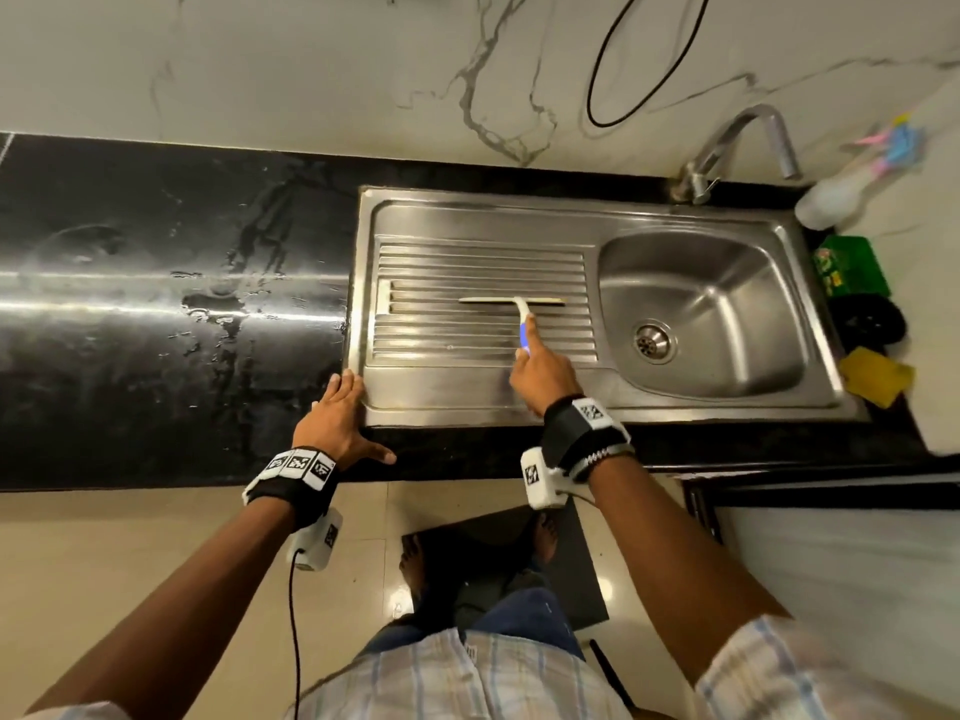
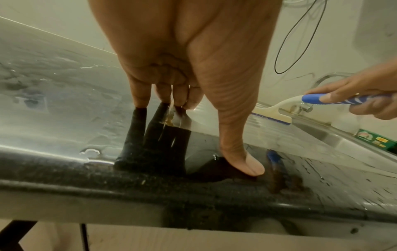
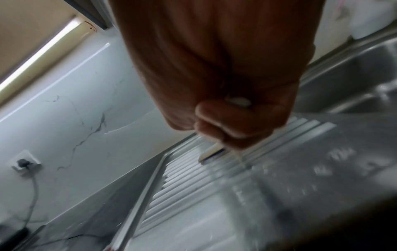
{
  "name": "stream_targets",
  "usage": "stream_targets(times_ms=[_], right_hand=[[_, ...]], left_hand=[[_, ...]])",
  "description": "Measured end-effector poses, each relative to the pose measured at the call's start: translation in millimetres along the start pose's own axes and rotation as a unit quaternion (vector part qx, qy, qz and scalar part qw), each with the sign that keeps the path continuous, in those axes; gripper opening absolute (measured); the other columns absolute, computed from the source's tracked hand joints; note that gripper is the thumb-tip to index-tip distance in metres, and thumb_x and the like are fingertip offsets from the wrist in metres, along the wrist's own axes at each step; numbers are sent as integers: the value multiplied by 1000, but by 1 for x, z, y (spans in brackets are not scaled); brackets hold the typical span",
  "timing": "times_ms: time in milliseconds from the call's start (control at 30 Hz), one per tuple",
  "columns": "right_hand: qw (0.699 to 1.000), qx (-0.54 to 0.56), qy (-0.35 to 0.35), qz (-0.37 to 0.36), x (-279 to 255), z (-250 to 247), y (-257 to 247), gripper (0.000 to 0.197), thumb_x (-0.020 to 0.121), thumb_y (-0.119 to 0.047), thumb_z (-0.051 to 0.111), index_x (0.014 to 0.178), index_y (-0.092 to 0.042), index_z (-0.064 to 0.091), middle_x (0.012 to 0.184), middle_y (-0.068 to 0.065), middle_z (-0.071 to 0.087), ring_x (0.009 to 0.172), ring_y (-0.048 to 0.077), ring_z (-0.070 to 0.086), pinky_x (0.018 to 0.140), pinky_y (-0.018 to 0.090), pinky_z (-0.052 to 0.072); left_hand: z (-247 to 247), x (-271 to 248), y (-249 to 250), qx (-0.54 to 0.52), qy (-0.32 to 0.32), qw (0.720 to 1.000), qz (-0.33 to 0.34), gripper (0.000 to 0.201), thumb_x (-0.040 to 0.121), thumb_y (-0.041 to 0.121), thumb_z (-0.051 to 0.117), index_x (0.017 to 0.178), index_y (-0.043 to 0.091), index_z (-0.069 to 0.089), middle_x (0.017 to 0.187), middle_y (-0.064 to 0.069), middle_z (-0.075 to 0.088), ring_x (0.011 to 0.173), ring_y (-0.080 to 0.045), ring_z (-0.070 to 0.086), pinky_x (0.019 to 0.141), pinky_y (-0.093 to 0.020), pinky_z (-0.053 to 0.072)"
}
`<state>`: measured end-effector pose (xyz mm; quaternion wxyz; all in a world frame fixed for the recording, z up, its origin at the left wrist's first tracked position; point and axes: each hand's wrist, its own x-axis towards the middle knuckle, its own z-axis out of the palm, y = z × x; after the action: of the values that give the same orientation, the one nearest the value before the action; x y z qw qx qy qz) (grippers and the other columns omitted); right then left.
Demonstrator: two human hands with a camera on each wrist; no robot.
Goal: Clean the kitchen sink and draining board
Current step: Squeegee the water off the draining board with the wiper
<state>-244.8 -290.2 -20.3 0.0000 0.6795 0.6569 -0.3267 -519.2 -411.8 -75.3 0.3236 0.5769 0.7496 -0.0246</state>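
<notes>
1. right hand (image 1: 540, 374) clamped on squeegee (image 1: 519, 309), blade across draining board (image 1: 441, 387) ribs, beside sink (image 1: 727, 304).
2. left hand (image 1: 337, 418) flat, fingers straight, bracing on counter (image 1: 156, 304).
3. risk: skipping over ribs, leaving water in grooves; wet handle slipping.

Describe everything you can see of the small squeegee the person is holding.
The white plastic squeegee with a blue-striped handle is T-shaped: a long, narrow cream head with a dark blade strip along its lower edge. It rests blade-down on the ribbed stainless steel draining board, its head running along the ribs. The right hand grips its handle, forefinger laid along the top.
</notes>
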Motion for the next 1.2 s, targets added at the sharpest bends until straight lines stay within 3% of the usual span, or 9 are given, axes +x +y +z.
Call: stream_targets(times_ms=[200,367,533,633,733,833,900,1100,1200], right_hand=[[998,13,-57,13,-73,21,4,66,105,-31,36,155,-48,-5,84,10,62,68,25,62,63,39,58],[996,14,-87,28,-88,-3,-7,60,102,-29,37,157,-38,14,109,17,64,83,31,65,71,41,56],[1000,4,15,-18,1,-43,-64,62,96,-24,41,156,-24,23,109,18,67,88,37,67,67,38,51],[999,32,12,-33,78,-43,-105,67,89,-21,46,153,-30,27,100,3,61,76,27,62,59,30,47],[998,32,-7,-46,126,-33,-135,51,88,-21,46,138,-31,40,108,5,61,76,26,58,57,31,48],[997,42,-30,-51,140,-17,-150,71,95,-23,46,158,-35,17,114,11,59,70,27,61,54,32,51],[996,75,-34,-42,141,-5,-151,77,95,-21,43,159,-43,4,120,14,58,62,26,60,49,30,48],[999,44,-26,-15,107,10,-124,74,97,-29,41,153,-56,1,112,14,61,66,27,64,44,28,45],[998,-27,-39,-45,71,21,-109,83,94,-24,42,153,-51,-10,104,18,64,73,34,68,56,38,58]], left_hand=[[3,-1,-8,6,7,1000,10,148,43,74,81,156,16,6,164,-1,-2,150,-19,-3,119,-52,18],[1,0,-8,18,13,1000,10,149,41,73,82,155,14,7,164,-2,3,150,-19,0,118,-51,23],[0,1,-9,12,10,1000,8,149,39,71,84,155,13,9,164,-2,3,150,-20,0,117,-52,25],[2,2,-10,4,4,1000,8,150,41,69,85,156,13,6,164,-1,0,150,-20,-2,119,-52,21],[4,7,-10,-7,-5,1000,1,152,40,65,88,156,12,4,164,-3,-2,150,-23,-5,119,-55,16],[5,11,-7,-11,-11,1000,-9,152,39,60,91,155,11,5,164,-5,-1,150,-25,-6,118,-57,14],[3,10,-6,-13,-11,1000,-8,151,39,58,92,155,11,6,163,-5,0,150,-25,-6,118,-57,15],[-1,7,-4,-16,-7,1000,-6,150,39,58,92,155,12,8,163,-4,1,150,-24,-5,119,-55,16],[0,7,-6,-21,-2,1000,-3,150,36,60,91,154,12,10,163,-3,3,150,-24,-3,118,-56,19]])
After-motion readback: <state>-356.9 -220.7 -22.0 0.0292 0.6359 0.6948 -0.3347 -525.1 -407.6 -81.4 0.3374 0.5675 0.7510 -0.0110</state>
